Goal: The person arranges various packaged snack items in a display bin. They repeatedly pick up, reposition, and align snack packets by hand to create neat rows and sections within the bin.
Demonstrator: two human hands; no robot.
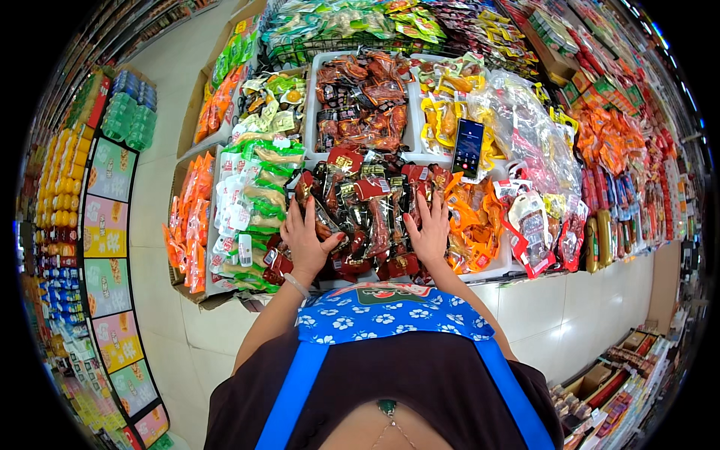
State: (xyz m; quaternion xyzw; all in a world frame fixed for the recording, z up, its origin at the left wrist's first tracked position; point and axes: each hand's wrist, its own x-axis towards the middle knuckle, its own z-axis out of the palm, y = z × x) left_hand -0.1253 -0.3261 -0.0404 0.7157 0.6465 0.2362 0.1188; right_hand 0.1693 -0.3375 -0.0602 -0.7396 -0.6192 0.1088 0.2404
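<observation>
Before me, a white tray holds dark vacuum packs of meat [374, 219] with red and black labels. My left hand [306, 242] lies at the tray's left side, fingers spread. Its thumb and forefinger touch a dark pack [323, 219]; whether they grip it is hidden. On the right side of the same packs rests my right hand [430, 233], fingers apart, with no pack visibly lifted in it. Green-edged packs with white labels [253, 197] lie left of my left hand. Orange packs [475, 225] are just right of my right hand.
A phone with a lit screen [468, 147] lies on yellow packs [441, 121]. Behind is a white tray [413, 112] of brown meat packs. Clear plastic wrap [523, 124] covers goods at the right. Shelves of bottles [62, 191] stand across the tiled aisle [160, 225].
</observation>
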